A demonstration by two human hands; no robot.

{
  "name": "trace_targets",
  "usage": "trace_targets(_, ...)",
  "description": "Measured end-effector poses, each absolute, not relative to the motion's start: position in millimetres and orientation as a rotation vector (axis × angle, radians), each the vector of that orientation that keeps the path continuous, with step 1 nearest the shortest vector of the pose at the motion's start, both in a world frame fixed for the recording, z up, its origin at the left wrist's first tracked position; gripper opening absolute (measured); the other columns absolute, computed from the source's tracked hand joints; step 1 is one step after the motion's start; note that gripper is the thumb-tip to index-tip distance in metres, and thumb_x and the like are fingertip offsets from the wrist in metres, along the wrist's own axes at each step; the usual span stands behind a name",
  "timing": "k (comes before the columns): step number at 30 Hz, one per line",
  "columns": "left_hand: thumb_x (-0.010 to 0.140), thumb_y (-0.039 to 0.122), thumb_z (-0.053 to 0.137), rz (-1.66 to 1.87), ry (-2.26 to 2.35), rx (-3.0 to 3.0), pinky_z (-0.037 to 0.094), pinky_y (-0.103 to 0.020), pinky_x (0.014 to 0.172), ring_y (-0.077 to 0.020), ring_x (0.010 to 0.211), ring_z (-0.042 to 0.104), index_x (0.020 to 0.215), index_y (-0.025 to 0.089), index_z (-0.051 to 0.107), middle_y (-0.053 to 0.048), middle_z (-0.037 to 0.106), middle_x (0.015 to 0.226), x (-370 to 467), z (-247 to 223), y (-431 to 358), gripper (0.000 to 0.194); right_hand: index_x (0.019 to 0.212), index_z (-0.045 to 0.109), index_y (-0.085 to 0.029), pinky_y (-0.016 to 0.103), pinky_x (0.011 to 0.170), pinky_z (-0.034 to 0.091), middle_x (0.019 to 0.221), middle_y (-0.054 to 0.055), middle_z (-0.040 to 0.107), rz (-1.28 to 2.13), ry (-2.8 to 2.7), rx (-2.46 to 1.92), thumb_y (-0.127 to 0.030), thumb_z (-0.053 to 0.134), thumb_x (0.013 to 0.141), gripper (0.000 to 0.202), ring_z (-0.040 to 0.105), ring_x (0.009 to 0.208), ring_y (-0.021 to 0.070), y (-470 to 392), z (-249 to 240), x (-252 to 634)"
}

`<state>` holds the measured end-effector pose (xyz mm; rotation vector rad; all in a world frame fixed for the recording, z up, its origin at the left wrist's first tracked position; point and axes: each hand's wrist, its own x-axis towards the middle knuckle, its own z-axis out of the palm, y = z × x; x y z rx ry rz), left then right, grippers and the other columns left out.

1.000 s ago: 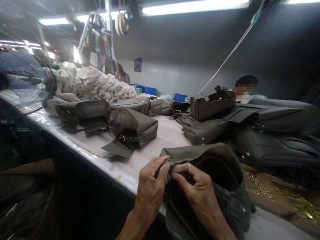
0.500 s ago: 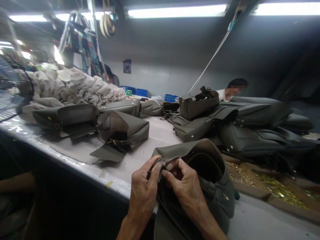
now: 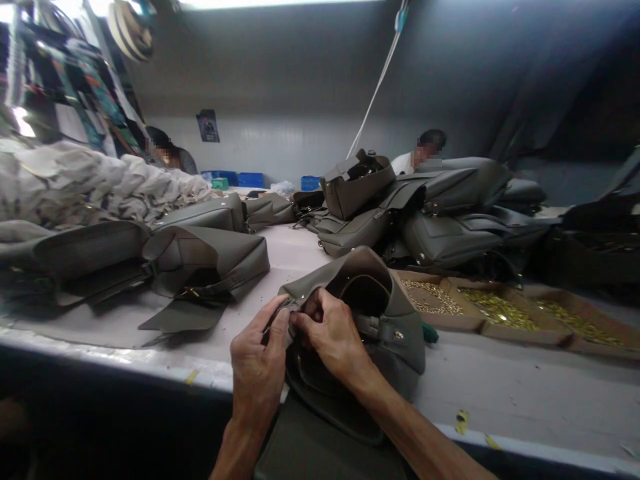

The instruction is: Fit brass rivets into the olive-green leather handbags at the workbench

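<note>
In the lower middle of my view, at about 6 o'clock, lies the grey-green bag (image 3: 403, 303), on the near side of the table (image 3: 505, 393). My left hand (image 3: 260, 353) holds its edge tightly between thumb and fingers, at the 10 o'clock side of the mouth. My right hand (image 3: 333, 333) is also narrow, and it pinches the same edge just beside the left fingertips (what exactly is between the fingers, I cannot tell, it is too small).

The bag has a smooth surface, like leather, and a wide open mouth which is very dark inside. A thin, light brown line follows the curve of the inner opening. On the 3 o'clock side there is a strap piece (image 3: 369, 325) and a small shiny metal fitting (image 3: 399, 335). One flat panel (image 3: 325, 443) spreads down towards 6 o'clock.

Around this bag, just beside it at 3 o'clock, is a small green object (image 3: 429, 332). At 2 o'clock stand the shallow brown boxes (image 3: 453, 323), with many little metal pieces (image 3: 497, 310), coppery and golden. At 1 o'clock is a heap of similar bags (image 3: 445, 237). At 10 o'clock another open bag (image 3: 245, 257) rests on the table, and farther the same way is a pile of pale cloth (image 3: 95, 180).
</note>
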<state>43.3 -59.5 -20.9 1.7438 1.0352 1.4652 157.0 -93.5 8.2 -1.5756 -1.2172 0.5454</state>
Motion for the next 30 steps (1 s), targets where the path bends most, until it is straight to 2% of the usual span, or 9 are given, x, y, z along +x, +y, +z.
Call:
trace_targets(5, 0.084, 0.041, 0.052, 1.455, 1.016, 1.891, 0.050, -0.030, 0.091, -0.0216, 0.099, 0.064, 0.105, 0.014, 0.068, -0.009, 0.070, 0.106, 44.4, -14.8, -58.0, 0.037, 0.068, 0.047, -0.017, 0.019, 0.041, 0.039, 0.052, -0.006, 0.051, 0.663, -1.238, -1.520, -0.019, 0.067, 0.074, 0.021, 0.051, 0.041, 0.0089, -90.4, 9.4, 166.1)
trace_targets(11, 0.080, 0.034, 0.058, 1.271, 0.847, 2.016, 0.052, -0.025, 0.082, -0.0181, 0.094, 0.064, 0.111, 0.019, 0.062, -0.004, 0.067, 0.107, 28.4, -5.5, -59.9, 0.034, 0.081, 0.052, -0.015, 0.020, 0.045, 0.047, 0.052, -0.004, 0.056, 0.893, -1.458, -1.501, -0.017, 0.059, 0.081, 0.007, 0.058, 0.046, 0.0119, -109.7, 31.1, 176.6)
trace_targets(13, 0.079, 0.032, 0.058, 1.244, 0.830, 2.008, 0.052, -0.025, 0.081, -0.0181, 0.094, 0.064, 0.111, 0.020, 0.061, -0.004, 0.067, 0.108, 21.6, -0.5, -51.4, 0.034, 0.078, 0.055, -0.014, 0.021, 0.052, 0.047, 0.055, -0.002, 0.059, 0.717, -1.691, -1.562, -0.017, 0.059, 0.082, 0.006, 0.059, 0.051, 0.0113, -123.2, 55.4, 177.4)
trace_targets(18, 0.077, 0.034, 0.062, 1.132, 0.765, 1.997, 0.050, -0.030, 0.083, -0.0207, 0.089, 0.064, 0.111, 0.016, 0.062, -0.006, 0.069, 0.096, 14.4, 20.9, -9.2, 0.039, 0.080, 0.064, -0.017, 0.026, 0.064, 0.042, 0.076, 0.002, 0.065, -0.271, -1.773, -1.691, -0.022, 0.065, 0.080, 0.005, 0.059, 0.068, 0.0146, -151.3, 125.4, 185.3)
trace_targets(22, 0.075, 0.033, 0.065, 0.980, 0.580, 2.056, 0.047, -0.032, 0.088, -0.0212, 0.092, 0.064, 0.111, 0.016, 0.064, -0.006, 0.069, 0.096, 25.7, 41.5, 18.8, 0.040, 0.104, 0.064, -0.017, 0.036, 0.086, 0.044, 0.107, 0.008, 0.063, -0.615, -1.825, -1.675, -0.032, 0.072, 0.074, 0.034, 0.057, 0.100, 0.0242, -147.8, 136.4, 210.0)
trace_targets(25, 0.070, 0.030, 0.069, 0.806, 0.401, 2.059, 0.046, -0.034, 0.092, -0.0228, 0.098, 0.063, 0.109, 0.015, 0.066, -0.009, 0.069, 0.104, 39.4, 57.1, 30.7, 0.042, 0.124, 0.055, -0.013, 0.040, 0.097, 0.039, 0.125, 0.014, 0.055, -0.389, -1.970, -1.718, -0.035, 0.071, 0.074, 0.057, 0.049, 0.116, 0.0266, -135.0, 115.9, 226.5)
trace_targets(27, 0.066, 0.030, 0.071, 0.645, 0.343, 2.085, 0.049, -0.035, 0.088, -0.0234, 0.094, 0.064, 0.105, 0.015, 0.068, -0.010, 0.070, 0.101, 41.4, 74.0, 33.8, 0.042, 0.129, 0.050, -0.010, 0.040, 0.099, 0.038, 0.129, 0.017, 0.053, -0.107, -2.003, -1.770, -0.035, 0.068, 0.076, 0.062, 0.048, 0.119, 0.0272, -127.5, 97.9, 230.9)
trace_targets(29, 0.069, 0.033, 0.067, 0.617, 0.399, 2.138, 0.049, -0.036, 0.087, -0.0225, 0.091, 0.066, 0.102, 0.015, 0.069, -0.007, 0.071, 0.096, 30.9, 99.1, 30.3, 0.038, 0.124, 0.054, -0.008, 0.036, 0.095, 0.041, 0.122, 0.017, 0.058, 0.110, -1.982, -1.772, -0.028, 0.064, 0.078, 0.052, 0.054, 0.112, 0.0258, -122.7, 81.3, 230.7)
trace_targets(30, 0.072, 0.035, 0.064, 0.733, 0.478, 2.162, 0.047, -0.038, 0.090, -0.0216, 0.093, 0.065, 0.102, 0.017, 0.069, -0.005, 0.071, 0.097, 20.7, 113.4, 24.9, 0.035, 0.118, 0.059, -0.008, 0.034, 0.091, 0.043, 0.115, 0.016, 0.063, 0.166, -1.966, -1.755, -0.022, 0.061, 0.078, 0.042, 0.057, 0.105, 0.0240, -121.0, 74.1, 229.9)
